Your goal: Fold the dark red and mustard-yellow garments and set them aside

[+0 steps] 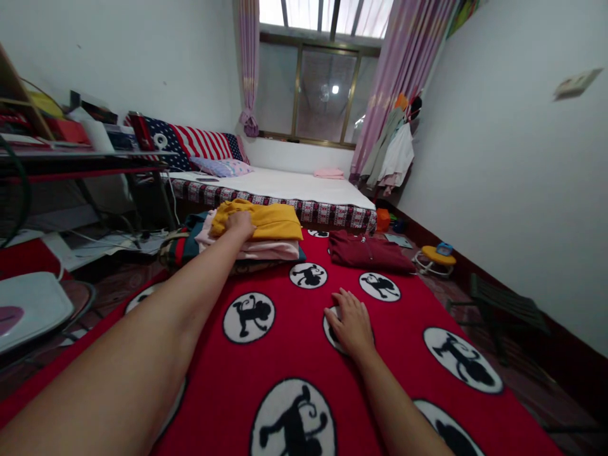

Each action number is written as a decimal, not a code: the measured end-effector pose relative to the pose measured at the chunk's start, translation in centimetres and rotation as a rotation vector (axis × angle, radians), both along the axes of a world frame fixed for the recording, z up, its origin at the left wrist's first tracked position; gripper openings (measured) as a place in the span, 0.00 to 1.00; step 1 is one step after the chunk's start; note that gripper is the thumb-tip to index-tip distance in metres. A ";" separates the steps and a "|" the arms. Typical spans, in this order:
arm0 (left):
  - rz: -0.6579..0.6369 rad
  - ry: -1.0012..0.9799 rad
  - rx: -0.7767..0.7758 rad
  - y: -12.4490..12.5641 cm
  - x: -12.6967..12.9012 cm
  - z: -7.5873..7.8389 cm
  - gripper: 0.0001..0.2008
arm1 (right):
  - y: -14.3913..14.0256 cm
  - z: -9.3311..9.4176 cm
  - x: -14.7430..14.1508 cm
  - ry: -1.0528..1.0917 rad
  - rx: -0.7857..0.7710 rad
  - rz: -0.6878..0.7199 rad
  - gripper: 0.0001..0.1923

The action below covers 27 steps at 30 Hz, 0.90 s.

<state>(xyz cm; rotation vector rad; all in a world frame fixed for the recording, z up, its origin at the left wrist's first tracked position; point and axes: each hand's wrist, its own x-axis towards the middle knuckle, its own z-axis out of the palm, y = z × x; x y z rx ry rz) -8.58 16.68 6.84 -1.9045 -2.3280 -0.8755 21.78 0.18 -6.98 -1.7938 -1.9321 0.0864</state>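
Nearest, the right hand [350, 324] lies flat and open on the red blanket [285, 354], holding nothing. Farther out and to the left, the left hand [239, 224] rests fingers down on the yellow garment [270, 221] topping the folded stack [256, 248]; its long axis runs left-right. A maroon garment [368, 251] lies right of the stack, with the bed [294, 190] behind.

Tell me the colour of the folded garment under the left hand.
Mustard yellow garment, top of the pile, under the left hand; head view.

two hands [240, 223] – one clothes stack [256, 237], one maroon garment [368, 251], one red blanket [294, 342]
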 end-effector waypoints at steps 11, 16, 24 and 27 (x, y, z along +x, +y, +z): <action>-0.710 0.209 0.188 -16.8 8.2 0.9 0.03 | 0.8 0.0 1.8 1.174 0.136 0.016 0.30; -1.374 0.281 -0.383 -27.6 8.4 -4.1 0.04 | 0.3 0.4 1.5 1.348 0.051 0.159 0.35; -0.475 0.022 0.302 -21.8 2.7 -2.9 0.15 | 0.1 -0.1 0.5 1.155 -0.116 0.365 0.34; -0.306 0.020 0.125 -19.0 1.5 -6.4 0.28 | 0.1 0.1 0.6 1.147 -0.112 0.362 0.32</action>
